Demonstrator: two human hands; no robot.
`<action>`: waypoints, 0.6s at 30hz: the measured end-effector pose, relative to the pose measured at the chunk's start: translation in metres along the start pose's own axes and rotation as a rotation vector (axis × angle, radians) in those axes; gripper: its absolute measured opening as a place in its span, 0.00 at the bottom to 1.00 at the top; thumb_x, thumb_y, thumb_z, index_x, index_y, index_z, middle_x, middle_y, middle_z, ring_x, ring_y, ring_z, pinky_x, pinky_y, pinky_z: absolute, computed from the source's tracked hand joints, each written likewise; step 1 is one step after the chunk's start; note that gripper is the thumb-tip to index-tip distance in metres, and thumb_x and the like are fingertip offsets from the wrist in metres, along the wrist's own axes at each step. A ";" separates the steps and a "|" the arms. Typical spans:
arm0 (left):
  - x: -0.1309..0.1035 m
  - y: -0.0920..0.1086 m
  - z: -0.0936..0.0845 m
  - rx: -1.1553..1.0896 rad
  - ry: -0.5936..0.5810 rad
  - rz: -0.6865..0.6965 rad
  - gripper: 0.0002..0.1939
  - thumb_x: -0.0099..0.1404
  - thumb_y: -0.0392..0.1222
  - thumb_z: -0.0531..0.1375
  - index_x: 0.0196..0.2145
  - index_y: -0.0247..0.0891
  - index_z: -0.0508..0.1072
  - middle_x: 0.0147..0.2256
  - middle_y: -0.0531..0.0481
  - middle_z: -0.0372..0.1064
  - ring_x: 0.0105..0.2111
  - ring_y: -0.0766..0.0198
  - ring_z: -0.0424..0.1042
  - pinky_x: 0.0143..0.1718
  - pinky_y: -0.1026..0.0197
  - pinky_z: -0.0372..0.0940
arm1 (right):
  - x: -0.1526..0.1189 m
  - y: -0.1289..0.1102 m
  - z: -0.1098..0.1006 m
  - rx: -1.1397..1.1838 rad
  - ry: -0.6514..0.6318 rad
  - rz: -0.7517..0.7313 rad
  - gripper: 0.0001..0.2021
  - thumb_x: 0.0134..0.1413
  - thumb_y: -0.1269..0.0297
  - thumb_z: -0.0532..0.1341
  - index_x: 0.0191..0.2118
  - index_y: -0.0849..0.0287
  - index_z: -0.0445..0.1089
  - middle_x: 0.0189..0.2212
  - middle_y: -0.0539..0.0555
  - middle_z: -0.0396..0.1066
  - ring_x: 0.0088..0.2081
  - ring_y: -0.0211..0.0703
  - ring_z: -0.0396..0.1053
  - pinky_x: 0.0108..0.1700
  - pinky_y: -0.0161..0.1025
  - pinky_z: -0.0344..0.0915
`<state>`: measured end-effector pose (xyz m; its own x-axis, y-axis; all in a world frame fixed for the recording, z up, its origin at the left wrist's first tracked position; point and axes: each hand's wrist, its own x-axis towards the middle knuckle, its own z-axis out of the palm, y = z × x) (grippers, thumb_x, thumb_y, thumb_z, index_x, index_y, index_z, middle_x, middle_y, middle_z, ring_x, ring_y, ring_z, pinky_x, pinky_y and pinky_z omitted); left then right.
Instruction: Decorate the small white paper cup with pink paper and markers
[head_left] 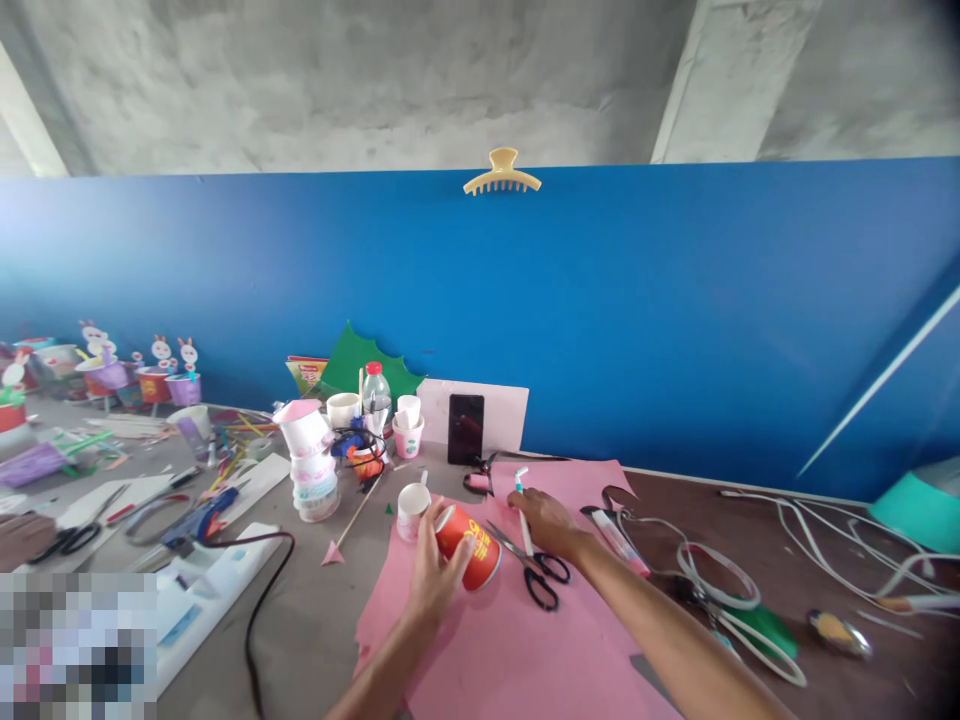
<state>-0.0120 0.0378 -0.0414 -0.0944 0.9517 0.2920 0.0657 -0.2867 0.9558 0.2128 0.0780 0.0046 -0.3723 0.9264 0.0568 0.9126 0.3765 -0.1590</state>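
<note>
My left hand (439,565) is wrapped around an orange-red paper cup (480,560) with yellow lettering, which is tilted on its side. My right hand (546,520) has its fingers closed around a thin white stick with a teal band (519,480), upright over the pink paper (487,650); its exact kind is unclear. Between the hands lie black-handled scissors (541,590), blades pointing at the cup. A small white paper cup (412,510) stands just behind my left hand.
At left are stacked paper cups (315,490), a blue glue gun (199,525) with its cord and a co-worker's hand (26,540). A phone (466,430) leans against a board by the blue partition (675,310). White cables (750,590) lie at right.
</note>
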 end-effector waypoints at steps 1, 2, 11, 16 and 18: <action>0.000 0.001 0.000 -0.017 -0.014 -0.014 0.32 0.61 0.52 0.62 0.59 0.40 0.59 0.58 0.35 0.61 0.60 0.46 0.64 0.58 0.42 0.63 | 0.000 0.001 -0.002 0.022 0.017 0.006 0.17 0.53 0.80 0.54 0.47 0.62 0.69 0.41 0.63 0.75 0.43 0.51 0.72 0.45 0.42 0.64; 0.000 0.001 0.000 -0.024 -0.014 -0.019 0.33 0.61 0.52 0.62 0.59 0.39 0.59 0.59 0.35 0.61 0.60 0.46 0.63 0.59 0.42 0.62 | 0.000 0.003 -0.004 0.045 0.036 0.012 0.16 0.53 0.79 0.54 0.47 0.62 0.69 0.40 0.63 0.75 0.42 0.51 0.72 0.44 0.42 0.64; -0.003 0.011 -0.002 -0.016 -0.004 -0.002 0.33 0.61 0.54 0.64 0.59 0.40 0.62 0.52 0.39 0.67 0.54 0.49 0.69 0.54 0.47 0.67 | -0.005 0.024 -0.067 0.261 0.227 -0.015 0.10 0.52 0.74 0.52 0.39 0.56 0.65 0.27 0.49 0.70 0.28 0.41 0.67 0.32 0.34 0.61; -0.003 0.015 0.000 -0.022 -0.001 -0.003 0.32 0.60 0.56 0.63 0.58 0.40 0.62 0.52 0.39 0.67 0.55 0.48 0.68 0.54 0.47 0.67 | -0.035 0.008 -0.114 0.269 0.413 -0.002 0.13 0.55 0.72 0.50 0.45 0.57 0.64 0.33 0.53 0.68 0.30 0.43 0.65 0.35 0.38 0.62; -0.003 0.018 0.000 -0.016 0.019 0.018 0.31 0.60 0.56 0.63 0.57 0.40 0.62 0.54 0.39 0.66 0.56 0.48 0.68 0.54 0.47 0.66 | -0.057 -0.010 -0.116 0.214 0.543 -0.049 0.13 0.58 0.70 0.50 0.46 0.58 0.65 0.34 0.56 0.69 0.34 0.47 0.65 0.39 0.42 0.62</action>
<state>-0.0106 0.0301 -0.0249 -0.1118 0.9442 0.3099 0.0521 -0.3059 0.9506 0.2447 0.0226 0.1176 -0.2222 0.8004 0.5568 0.8210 0.4616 -0.3360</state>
